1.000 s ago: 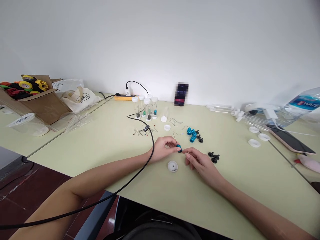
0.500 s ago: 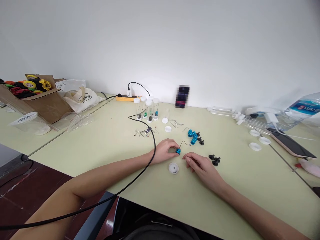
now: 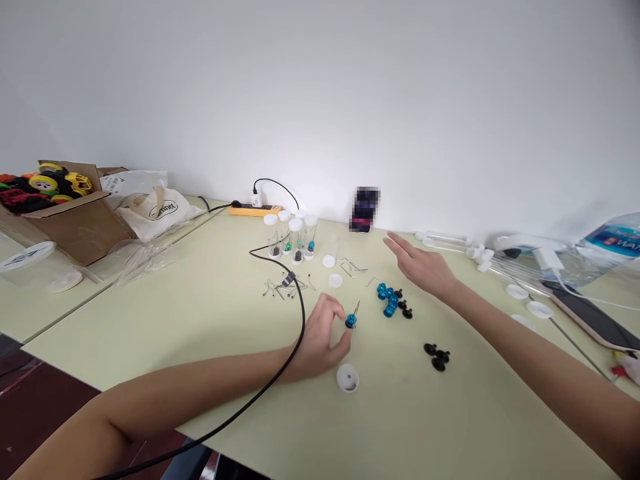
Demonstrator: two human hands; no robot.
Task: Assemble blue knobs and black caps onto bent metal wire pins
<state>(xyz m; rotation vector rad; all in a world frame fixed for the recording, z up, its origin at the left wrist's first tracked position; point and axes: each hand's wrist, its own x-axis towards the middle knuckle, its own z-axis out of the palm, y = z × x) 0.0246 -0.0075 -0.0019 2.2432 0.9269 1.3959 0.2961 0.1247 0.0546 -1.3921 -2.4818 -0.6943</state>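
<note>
A small blue piece with a thin metal wire rising from it (image 3: 351,321) stands on the table right beside the fingertips of my left hand (image 3: 320,337). That hand is curved, its thumb and index finger apart, holding nothing. Farther out, my right hand (image 3: 423,267) reaches over the table with fingers stretched, above and right of several bent metal wires (image 3: 353,269). Close under it lie a cluster of blue pieces (image 3: 387,298) and small black pieces (image 3: 403,305). A round white cap (image 3: 347,378) with something small inside lies below my left hand.
Clear tubes with white caps (image 3: 297,240) stand at the back. Wires with small tips (image 3: 290,287) lie left of centre. A black cable (image 3: 301,320) crosses my left forearm. More black pieces (image 3: 437,358), white caps (image 3: 540,309) and a phone (image 3: 585,313) lie to the right.
My right hand has moved from the near middle up and away, its fingers now stretched out. My left hand's fingers have spread from the blue piece. The view has shifted slightly.
</note>
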